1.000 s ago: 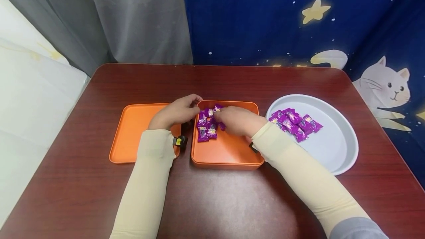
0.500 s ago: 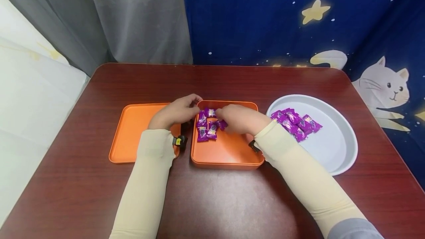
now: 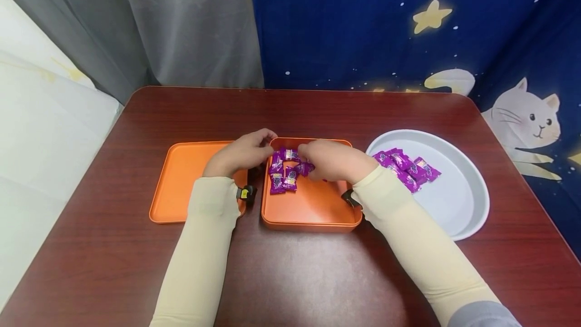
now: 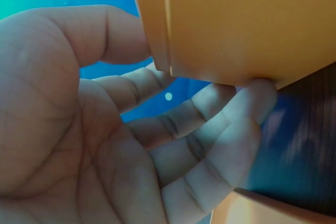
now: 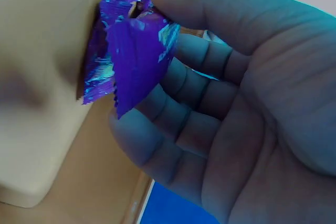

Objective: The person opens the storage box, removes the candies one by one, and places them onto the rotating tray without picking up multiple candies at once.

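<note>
My left hand (image 3: 240, 154) holds the back left corner of an orange box (image 3: 313, 211); in the left wrist view its thumb (image 4: 123, 38) lies at the rim and the fingertips press the outer wall. Inside the box, several purple wrapped candies (image 3: 277, 182) lie along the left side. My right hand (image 3: 333, 158) reaches down into the back of the box. Close up in the right wrist view, it pinches a purple wrapped candy (image 5: 139, 59) between thumb and fingers, beside another wrapper (image 5: 98, 74). The right fingertips are hidden in the head view.
A flat orange lid (image 3: 181, 180) lies on the brown table (image 3: 281, 276) left of the box, partly under my left wrist. Right of the box stands a round pale tray (image 3: 454, 211) with several more purple candies (image 3: 404, 165). My right forearm crosses the tray's near left edge.
My right hand has shifted slightly right and back inside the box, uncovering more of the candies at its fingertips. My left hand stays at the corner.
</note>
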`<control>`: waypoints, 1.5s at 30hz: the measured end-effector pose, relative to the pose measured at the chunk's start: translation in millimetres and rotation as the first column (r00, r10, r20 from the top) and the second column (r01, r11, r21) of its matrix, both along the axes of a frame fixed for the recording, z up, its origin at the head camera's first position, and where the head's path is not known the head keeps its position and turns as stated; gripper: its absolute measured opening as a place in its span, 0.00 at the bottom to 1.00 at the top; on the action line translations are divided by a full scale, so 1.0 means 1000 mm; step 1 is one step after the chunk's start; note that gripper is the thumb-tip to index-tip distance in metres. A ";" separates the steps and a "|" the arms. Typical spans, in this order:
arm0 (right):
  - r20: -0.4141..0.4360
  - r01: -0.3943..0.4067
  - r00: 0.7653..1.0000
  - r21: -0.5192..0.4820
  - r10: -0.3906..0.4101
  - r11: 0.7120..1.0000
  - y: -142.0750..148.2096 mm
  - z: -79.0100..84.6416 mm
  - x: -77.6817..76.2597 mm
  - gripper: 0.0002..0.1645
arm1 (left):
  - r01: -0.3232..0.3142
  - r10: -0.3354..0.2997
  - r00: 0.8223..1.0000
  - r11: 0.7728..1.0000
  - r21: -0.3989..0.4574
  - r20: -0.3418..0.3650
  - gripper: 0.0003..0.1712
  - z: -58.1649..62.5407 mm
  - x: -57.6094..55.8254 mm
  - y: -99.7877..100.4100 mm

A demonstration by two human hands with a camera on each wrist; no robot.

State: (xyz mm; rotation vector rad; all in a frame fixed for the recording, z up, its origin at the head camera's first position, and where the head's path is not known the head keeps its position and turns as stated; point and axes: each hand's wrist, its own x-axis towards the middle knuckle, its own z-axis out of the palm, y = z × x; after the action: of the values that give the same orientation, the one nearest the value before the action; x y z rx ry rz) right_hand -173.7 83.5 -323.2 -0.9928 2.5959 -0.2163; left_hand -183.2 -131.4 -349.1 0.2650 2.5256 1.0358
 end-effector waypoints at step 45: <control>-0.108 0.388 0.908 -0.138 -0.404 0.911 0.156 0.032 0.009 0.18 | -0.006 0.005 1.000 1.000 -0.020 -0.015 0.23 -0.001 0.000 0.002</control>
State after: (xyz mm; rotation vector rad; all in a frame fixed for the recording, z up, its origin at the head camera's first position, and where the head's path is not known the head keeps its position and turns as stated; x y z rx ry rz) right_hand -164.6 239.1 -291.4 -0.5129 2.9187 -0.4160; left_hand -182.8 -129.3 -350.2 0.2611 2.5501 1.0137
